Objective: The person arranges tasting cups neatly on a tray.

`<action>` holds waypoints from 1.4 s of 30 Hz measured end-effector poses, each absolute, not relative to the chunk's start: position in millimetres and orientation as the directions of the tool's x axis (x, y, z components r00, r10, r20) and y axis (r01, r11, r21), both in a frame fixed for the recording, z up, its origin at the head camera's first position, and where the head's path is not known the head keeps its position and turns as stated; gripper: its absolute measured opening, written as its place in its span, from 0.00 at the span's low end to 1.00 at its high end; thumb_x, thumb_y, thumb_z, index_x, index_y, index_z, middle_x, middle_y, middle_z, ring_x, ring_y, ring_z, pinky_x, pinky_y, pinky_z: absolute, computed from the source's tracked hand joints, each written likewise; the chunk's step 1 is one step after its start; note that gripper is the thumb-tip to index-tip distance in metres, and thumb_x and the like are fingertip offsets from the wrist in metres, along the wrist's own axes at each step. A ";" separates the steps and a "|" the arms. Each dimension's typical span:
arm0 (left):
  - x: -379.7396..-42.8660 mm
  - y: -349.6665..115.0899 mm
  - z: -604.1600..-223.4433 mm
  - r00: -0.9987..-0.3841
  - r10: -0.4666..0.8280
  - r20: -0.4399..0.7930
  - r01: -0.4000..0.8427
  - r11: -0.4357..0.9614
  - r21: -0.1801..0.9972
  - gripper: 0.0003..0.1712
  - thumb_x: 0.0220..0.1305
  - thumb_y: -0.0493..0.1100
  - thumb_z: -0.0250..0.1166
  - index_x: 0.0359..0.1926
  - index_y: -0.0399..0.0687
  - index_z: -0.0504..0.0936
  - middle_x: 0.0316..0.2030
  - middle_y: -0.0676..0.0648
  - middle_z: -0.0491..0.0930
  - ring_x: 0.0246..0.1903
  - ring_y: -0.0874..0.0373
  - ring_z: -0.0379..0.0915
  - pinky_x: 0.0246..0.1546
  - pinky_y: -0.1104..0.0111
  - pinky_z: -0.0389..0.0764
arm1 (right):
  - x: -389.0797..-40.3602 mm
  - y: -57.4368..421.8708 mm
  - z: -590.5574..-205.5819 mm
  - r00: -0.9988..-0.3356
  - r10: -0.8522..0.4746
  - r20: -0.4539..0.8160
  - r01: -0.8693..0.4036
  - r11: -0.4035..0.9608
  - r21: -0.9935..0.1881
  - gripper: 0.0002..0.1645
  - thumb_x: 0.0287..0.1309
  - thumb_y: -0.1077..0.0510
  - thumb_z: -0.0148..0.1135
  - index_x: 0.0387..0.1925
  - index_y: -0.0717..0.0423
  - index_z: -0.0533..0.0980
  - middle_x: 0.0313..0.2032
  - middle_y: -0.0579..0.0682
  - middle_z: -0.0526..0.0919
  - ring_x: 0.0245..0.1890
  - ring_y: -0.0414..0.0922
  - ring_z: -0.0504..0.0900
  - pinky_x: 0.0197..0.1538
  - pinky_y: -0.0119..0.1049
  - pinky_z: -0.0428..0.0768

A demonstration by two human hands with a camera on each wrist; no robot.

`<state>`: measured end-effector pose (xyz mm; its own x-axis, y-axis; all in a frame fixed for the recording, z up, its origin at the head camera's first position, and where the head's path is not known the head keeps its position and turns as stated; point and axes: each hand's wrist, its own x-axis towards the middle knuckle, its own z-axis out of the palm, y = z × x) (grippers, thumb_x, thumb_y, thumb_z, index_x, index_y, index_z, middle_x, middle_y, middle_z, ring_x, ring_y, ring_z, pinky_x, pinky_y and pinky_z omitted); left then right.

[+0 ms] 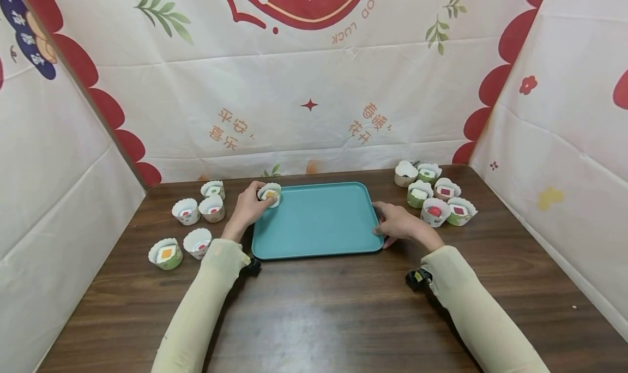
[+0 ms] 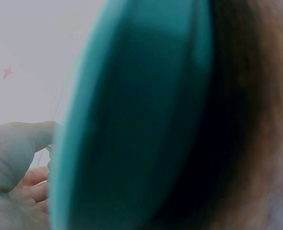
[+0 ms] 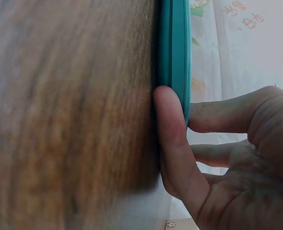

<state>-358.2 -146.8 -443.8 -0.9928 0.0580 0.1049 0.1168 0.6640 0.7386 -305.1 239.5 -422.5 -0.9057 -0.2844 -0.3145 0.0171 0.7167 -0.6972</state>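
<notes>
A teal tray (image 1: 319,220) lies on the table in the head view. Over its far left corner, my left hand (image 1: 251,204) pinches a paper baking cup (image 1: 270,194) with a white and yellow filling. The left wrist view shows that hand (image 2: 17,163) at the lower left, with the blurred tray wall (image 2: 132,120) hiding most of the cup. At the tray's right edge, my right hand (image 1: 398,223) grips the rim. In the right wrist view, fingers (image 3: 170,110) press the outer side of the tray (image 3: 174,48) while another digit reaches over its rim.
Several filled paper cups (image 1: 212,208) stand left of the tray, one with a yellow square (image 1: 165,254) nearest the front. A tight group of more cups (image 1: 434,212) stands beyond my right hand. Printed cloth (image 1: 304,78) walls the wooden table (image 1: 314,318) at the back and sides.
</notes>
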 end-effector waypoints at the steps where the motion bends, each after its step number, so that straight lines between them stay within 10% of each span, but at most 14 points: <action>1: -358.1 -147.1 -444.0 -0.992 0.056 0.109 0.119 0.662 0.740 0.33 0.72 0.52 0.66 0.71 0.43 0.70 0.57 0.37 0.78 0.51 0.44 0.75 0.47 0.54 0.80 | -304.8 239.3 -422.3 -0.906 -0.285 -0.314 0.016 0.717 -0.697 0.49 0.66 0.68 0.63 0.81 0.64 0.48 0.38 0.61 0.70 0.26 0.47 0.84 0.31 0.42 0.92; 42: -352.8 -143.8 -432.9 -0.994 -0.013 0.105 0.073 0.636 0.768 0.39 0.66 0.41 0.72 0.74 0.44 0.66 0.65 0.36 0.76 0.63 0.39 0.72 0.59 0.46 0.78 | -307.7 242.9 -426.3 -0.905 -0.304 -0.297 -0.007 0.710 -0.704 0.48 0.66 0.68 0.63 0.80 0.65 0.49 0.39 0.62 0.72 0.26 0.47 0.84 0.31 0.41 0.92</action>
<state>-352.8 -143.8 -432.9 -0.9943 -0.0130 0.1054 0.0731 0.6358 0.7684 -307.7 242.9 -426.3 -0.9052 -0.3036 -0.2974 -0.0068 0.7099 -0.7043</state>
